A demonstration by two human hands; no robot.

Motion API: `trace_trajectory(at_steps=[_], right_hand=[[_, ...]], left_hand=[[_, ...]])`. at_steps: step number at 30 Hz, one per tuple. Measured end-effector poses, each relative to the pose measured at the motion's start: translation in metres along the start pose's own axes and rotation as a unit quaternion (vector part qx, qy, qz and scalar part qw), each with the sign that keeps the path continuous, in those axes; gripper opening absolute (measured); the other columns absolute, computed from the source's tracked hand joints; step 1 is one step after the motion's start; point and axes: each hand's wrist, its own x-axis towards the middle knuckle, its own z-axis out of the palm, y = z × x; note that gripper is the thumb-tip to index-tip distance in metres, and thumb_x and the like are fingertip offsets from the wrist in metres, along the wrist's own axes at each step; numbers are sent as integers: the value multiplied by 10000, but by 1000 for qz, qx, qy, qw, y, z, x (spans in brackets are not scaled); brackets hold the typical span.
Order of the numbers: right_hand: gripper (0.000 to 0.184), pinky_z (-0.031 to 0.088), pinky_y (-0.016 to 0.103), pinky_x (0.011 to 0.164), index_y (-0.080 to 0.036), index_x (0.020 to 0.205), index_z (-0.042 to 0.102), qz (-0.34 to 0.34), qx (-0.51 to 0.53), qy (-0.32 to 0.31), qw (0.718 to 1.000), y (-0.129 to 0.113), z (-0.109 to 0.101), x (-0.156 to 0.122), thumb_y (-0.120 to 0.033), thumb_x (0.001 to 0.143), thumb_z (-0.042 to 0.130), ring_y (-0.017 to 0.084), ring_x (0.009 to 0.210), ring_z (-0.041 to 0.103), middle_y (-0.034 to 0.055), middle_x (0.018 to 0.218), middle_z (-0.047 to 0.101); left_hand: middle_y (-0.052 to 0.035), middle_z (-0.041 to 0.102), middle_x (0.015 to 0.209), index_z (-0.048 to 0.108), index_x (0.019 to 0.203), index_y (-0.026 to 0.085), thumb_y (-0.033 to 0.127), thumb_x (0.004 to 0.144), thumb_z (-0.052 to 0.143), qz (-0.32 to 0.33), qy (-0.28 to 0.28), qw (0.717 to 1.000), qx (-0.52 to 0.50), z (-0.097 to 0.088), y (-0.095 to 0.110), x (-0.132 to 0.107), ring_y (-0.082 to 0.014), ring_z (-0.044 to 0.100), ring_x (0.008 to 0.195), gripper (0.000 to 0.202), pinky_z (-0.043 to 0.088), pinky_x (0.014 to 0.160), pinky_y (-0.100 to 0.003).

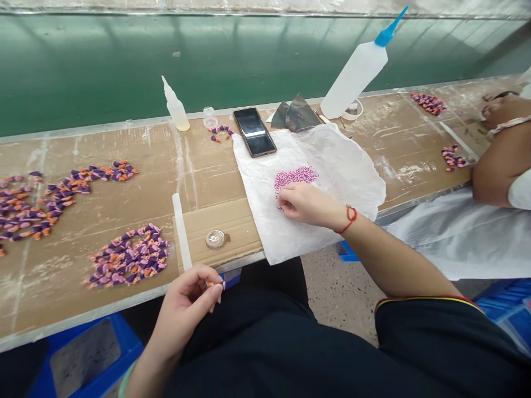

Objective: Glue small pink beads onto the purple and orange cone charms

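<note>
Several purple-orange clusters (128,257) dot the cardboard bench (199,166), left hand (186,309) pinching a piece (213,284), right hand (307,204) on pink beads (296,177).

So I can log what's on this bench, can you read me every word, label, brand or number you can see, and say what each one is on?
Nothing is readable: the smartphone has a dark screen, the small squeeze bottle and large squeeze bottle show no label, and the small round container has a shiny mark on top, too small to read.
</note>
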Motion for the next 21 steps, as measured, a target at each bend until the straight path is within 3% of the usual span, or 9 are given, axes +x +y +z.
trace_trajectory(at_steps=[5, 9, 14, 21], right_hand=[[137, 379, 298, 668, -185, 716, 507, -11, 13, 16, 1000, -2, -10, -6, -91, 815, 497, 163, 708, 507, 55, 754, 604], [116, 381, 273, 645, -187, 753, 527, -72, 68, 53, 994, -27, -32, -10, -107, 832, 498, 141, 688, 505, 35, 756, 594], [136, 356, 256, 610, -187, 763, 542, -164, 119, 65, 977, -67, -53, -7, -107, 864, 498, 123, 659, 479, 14, 719, 565], [151, 381, 272, 626, -186, 772, 555, -185, 101, 54, 976, -82, -54, -1, -149, 905, 496, 150, 690, 517, 29, 724, 581]], left_hand=[[8, 595, 557, 677, 737, 200, 334, 821, 691, 61, -70, 995, 31, 3, 4, 15, -107, 470, 443, 159, 355, 436, -221], [-1, 599, 558, 668, 687, 200, 290, 823, 659, 123, -100, 985, 64, 27, 30, 33, -125, 508, 478, 163, 392, 463, -236], [0, 589, 582, 660, 705, 186, 250, 824, 621, 173, -98, 978, 59, 54, 44, 49, -119, 505, 513, 141, 391, 478, -229], [-6, 595, 598, 660, 735, 180, 302, 830, 624, 162, -80, 983, 31, 53, 37, 47, -129, 516, 537, 158, 412, 502, -241]])
